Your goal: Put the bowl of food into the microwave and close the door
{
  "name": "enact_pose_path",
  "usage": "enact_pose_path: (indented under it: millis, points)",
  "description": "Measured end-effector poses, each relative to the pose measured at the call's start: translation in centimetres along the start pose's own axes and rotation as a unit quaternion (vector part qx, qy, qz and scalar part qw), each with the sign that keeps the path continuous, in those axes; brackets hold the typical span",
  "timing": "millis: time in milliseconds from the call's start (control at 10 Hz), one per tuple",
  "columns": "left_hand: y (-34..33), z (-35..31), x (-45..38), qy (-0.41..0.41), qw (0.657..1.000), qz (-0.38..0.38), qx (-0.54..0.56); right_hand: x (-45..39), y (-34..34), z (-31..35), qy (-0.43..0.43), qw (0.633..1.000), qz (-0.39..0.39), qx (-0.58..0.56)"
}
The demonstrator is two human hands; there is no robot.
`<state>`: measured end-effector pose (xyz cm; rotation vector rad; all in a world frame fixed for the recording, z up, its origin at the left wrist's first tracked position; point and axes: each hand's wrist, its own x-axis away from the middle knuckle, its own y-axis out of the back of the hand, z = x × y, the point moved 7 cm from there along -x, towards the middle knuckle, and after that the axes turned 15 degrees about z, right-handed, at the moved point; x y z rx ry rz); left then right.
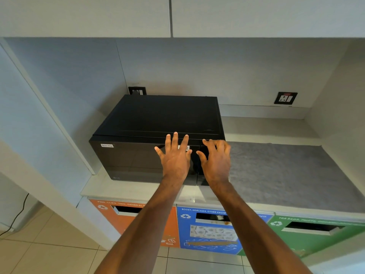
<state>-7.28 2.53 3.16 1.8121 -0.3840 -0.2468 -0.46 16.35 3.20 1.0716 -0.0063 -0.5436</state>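
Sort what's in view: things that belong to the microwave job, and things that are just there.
Part of the job:
- black microwave, door shut
- left hand, flat on the door
- right hand, at the door's right edge
- the bowl of food is not in view

Just there:
- grey mat on the counter
- wall socket
- orange, blue and green recycling bins

One microwave [158,139], two hands [175,161], three bins [209,230].
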Motion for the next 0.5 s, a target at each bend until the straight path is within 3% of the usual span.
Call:
enact_pose_path:
  millis: [300,500]
  points:
    - [-1.3,-0.2,2.2,-0.034,0.998,-0.035,-0.047,1.8,0.0,0.0,0.068,0.992,0.080,0.074]
    - [-6.3,-0.6,6.4,-0.067,0.995,-0.014,-0.079,6.7,-0.7,-1.5,0.073,0.994,0.075,0.034]
